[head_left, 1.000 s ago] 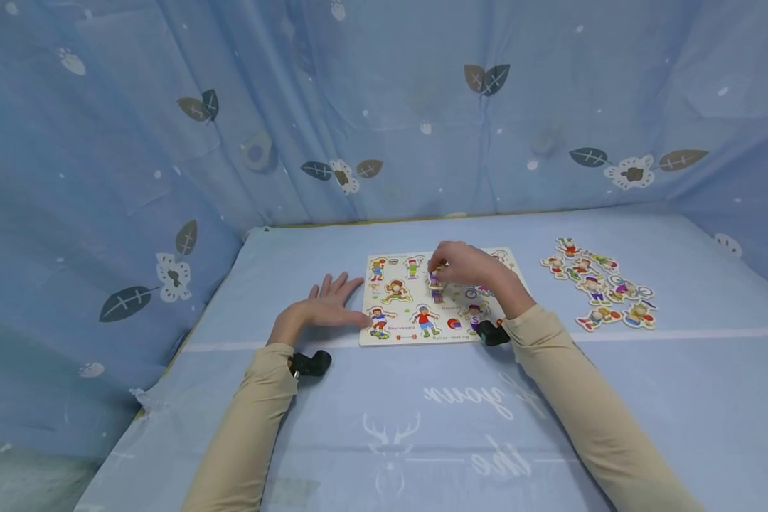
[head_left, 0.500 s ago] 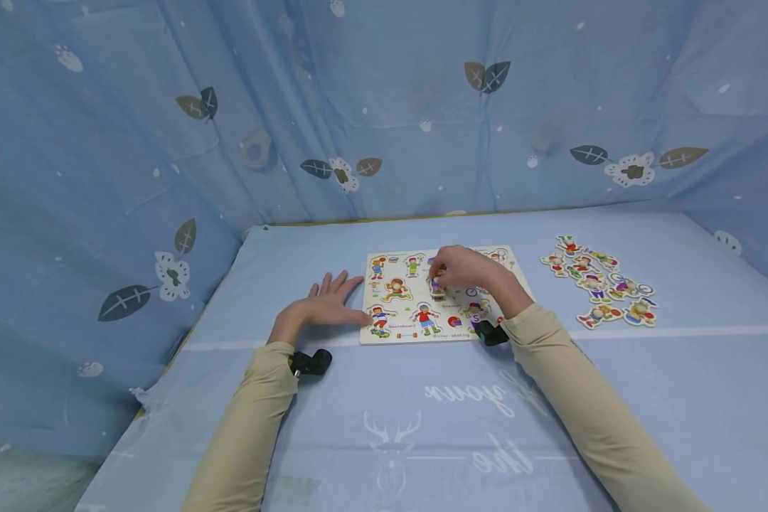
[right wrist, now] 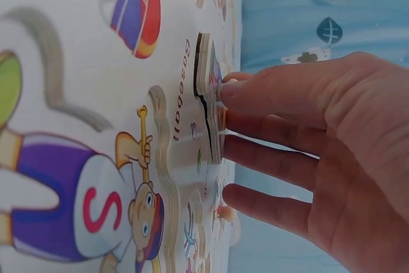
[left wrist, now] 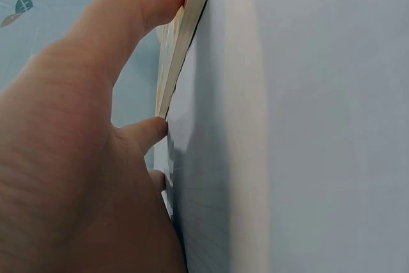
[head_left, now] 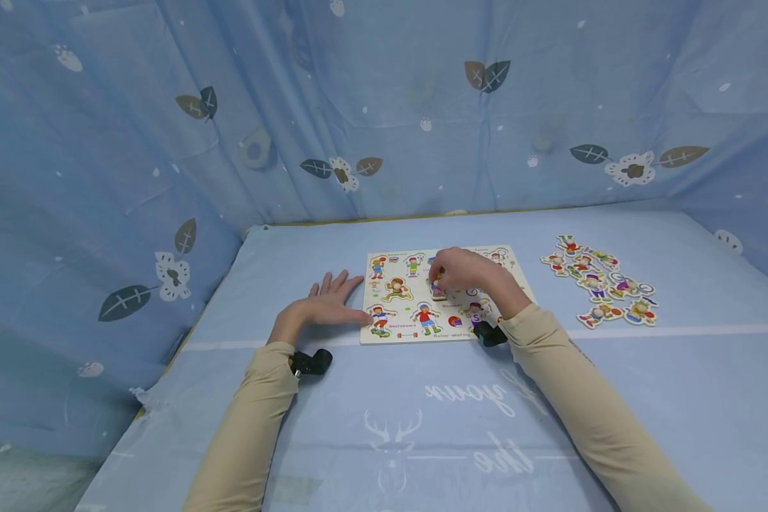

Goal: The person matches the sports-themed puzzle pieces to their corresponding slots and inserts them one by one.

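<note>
here | puzzle piece (right wrist: 214, 116) pinched by right hand (head_left: 466, 270), over board (head_left: 416, 295) | left hand (head_left: 323, 308) spread, thumb on board

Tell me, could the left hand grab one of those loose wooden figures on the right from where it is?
Probably not without a long reach: the left hand is at the left edge of the puzzle board, and the right hand also lies between it and the loose wooden figures.
</note>
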Tool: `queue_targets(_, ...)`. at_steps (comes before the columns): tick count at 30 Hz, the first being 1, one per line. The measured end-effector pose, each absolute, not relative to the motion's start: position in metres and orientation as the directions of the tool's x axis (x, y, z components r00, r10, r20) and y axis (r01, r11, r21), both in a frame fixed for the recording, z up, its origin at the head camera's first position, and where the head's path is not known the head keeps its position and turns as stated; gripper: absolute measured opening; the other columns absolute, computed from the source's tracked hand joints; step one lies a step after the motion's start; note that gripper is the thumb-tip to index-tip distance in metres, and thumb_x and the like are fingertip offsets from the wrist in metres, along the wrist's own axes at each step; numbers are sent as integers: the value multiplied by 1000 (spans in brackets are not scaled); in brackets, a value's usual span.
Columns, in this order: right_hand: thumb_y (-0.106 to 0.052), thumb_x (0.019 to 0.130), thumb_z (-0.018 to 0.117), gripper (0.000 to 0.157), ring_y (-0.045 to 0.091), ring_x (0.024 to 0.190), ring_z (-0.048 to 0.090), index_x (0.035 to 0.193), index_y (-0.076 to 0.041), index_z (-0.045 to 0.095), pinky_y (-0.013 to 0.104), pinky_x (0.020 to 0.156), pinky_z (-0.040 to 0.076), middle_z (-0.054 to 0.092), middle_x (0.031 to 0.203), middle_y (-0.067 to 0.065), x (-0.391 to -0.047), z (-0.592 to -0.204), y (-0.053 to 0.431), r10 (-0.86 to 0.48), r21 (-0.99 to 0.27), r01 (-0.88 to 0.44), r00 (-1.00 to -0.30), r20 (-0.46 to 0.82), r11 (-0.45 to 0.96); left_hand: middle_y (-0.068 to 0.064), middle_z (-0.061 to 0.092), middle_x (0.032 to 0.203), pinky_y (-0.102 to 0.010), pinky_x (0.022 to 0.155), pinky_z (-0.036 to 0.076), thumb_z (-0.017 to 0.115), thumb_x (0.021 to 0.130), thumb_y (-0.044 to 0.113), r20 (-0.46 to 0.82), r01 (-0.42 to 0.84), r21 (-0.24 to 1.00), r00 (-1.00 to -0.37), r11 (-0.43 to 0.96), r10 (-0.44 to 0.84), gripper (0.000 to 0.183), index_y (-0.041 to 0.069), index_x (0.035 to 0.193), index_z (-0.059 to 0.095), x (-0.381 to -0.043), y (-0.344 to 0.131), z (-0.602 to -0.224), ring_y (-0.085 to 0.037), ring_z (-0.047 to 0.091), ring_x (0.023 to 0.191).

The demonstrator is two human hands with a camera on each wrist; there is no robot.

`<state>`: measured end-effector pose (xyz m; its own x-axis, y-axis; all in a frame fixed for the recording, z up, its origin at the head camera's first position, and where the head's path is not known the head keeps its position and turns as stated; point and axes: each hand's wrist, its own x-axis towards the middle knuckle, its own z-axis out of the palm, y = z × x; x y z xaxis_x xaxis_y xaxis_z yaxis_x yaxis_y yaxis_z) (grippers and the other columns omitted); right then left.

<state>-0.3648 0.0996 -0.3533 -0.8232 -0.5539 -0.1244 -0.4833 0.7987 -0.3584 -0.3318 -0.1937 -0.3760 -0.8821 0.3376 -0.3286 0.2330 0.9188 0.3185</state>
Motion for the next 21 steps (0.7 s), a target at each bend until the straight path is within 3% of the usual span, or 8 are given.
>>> queue_targets(21, -7, 89, 67, 20, 21, 95, 58, 107, -8, 75, 40, 89, 51, 68, 118, 9, -362, -352, 95, -543, -356, -472, -830, -130, 807, -12, -7, 167, -59, 120, -4, 60, 80, 68, -330, 224, 309, -886, 924, 325, 104, 24, 161, 10, -330, -192, -376, -38, -15, 151)
